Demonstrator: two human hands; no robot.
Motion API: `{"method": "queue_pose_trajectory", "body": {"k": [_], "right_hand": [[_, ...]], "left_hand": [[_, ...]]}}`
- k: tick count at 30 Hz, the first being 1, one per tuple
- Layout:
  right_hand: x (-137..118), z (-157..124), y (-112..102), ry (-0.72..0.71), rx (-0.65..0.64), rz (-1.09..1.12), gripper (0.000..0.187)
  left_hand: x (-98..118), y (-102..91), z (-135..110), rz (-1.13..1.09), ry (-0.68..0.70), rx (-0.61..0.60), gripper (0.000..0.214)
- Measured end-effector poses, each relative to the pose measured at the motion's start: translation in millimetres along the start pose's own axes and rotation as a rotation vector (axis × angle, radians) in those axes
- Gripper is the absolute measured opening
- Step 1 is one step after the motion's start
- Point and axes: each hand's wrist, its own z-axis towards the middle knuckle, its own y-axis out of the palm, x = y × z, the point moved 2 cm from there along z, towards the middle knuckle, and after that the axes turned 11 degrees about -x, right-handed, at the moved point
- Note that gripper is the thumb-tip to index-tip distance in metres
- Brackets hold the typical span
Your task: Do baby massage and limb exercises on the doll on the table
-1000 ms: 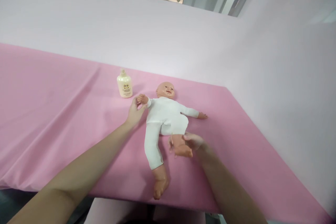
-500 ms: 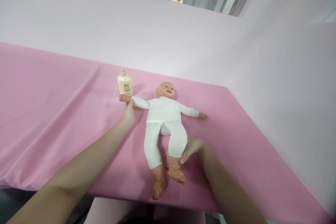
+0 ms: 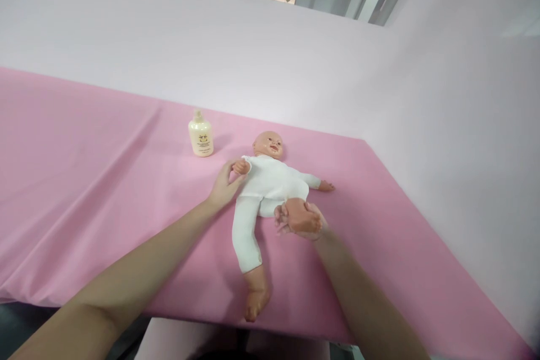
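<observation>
A baby doll (image 3: 274, 177) in a white cloth suit lies on its back on the pink sheet (image 3: 169, 270). My left hand (image 3: 225, 185) is closed around the doll's arm on the left, near its small fist, and holds it in against the chest. With my right hand (image 3: 314, 225) I grip the doll's leg on the right at the ankle; that leg is bent up, its foot (image 3: 304, 216) pointing toward me. The other leg (image 3: 248, 236) lies straight, and the arm on the right rests stretched out on the sheet.
A cream-coloured bottle (image 3: 201, 138) with a printed label stands upright left of the doll's head. White walls (image 3: 211, 56) rise behind the sheet and on the right. The sheet's front edge is close to my body.
My left hand has brought the doll's arm inward from beside the bottle to the chest. My right hand has lifted and bent the leg that lay straight.
</observation>
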Motion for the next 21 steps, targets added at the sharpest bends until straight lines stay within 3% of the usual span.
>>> {"method": "queue_pose_trajectory", "body": {"k": [5,9,14,21], "right_hand": [[-7.8,2.6,-1.5,-0.077,0.365,0.154,0.043],[-6.5,2.9,-4.2,-0.073,0.470,0.182,0.039],[-9.9,1.9,-2.6,-0.065,0.372,0.141,0.044],[-2.8,1.0,5.3,-0.025,0.009,-0.007,0.054]], "left_hand": [[6.9,8.0,-0.8,0.219,0.135,-0.250,0.033],[7.7,8.3,-0.1,0.270,0.118,-0.285,0.034],[9.6,0.8,0.3,0.153,0.016,-0.143,0.037],[-11.4,-11.3,8.7,-0.334,-0.191,0.223,0.036]]}}
